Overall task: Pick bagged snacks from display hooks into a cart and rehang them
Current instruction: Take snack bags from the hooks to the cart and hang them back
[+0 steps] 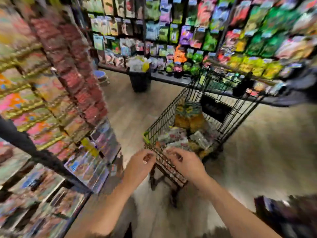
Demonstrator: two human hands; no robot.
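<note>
I take the cart [193, 127] as my landmark: it stands in the aisle middle, its near end right under both hands. The left hand [140, 163] sits at the near left corner of the cart rim, fingers curled; the right hand [184, 162] sits just beside it over the near rim, fingers also curled. The frame is smeared by motion, so I cannot tell whether either hand grips the rim, pinches a bag, or holds nothing. The task's goods are plain enough: bagged snacks [173, 137] lie heaped in the cart's near half, with yellow bags [188, 117] standing toward its far end. Beyond the cart, the far wall of hanging bags [197, 35] fills the view; to the cart's left runs a shelf rack [51, 100]; a black bin [139, 79] stands past the cart's far left. I judge the step in hand to be either steadying the cart or reaching in for a bag to rehang. To do it well I would settle the head, take one bag by its top edge so the hang hole stays free, and keep the cart close to the target hook. Hard to make out: every label, the hooks themselves, and the fingertips. The cart's wheels are partly hidden below the hands, and a dark object at the lower right is cut off.
</note>
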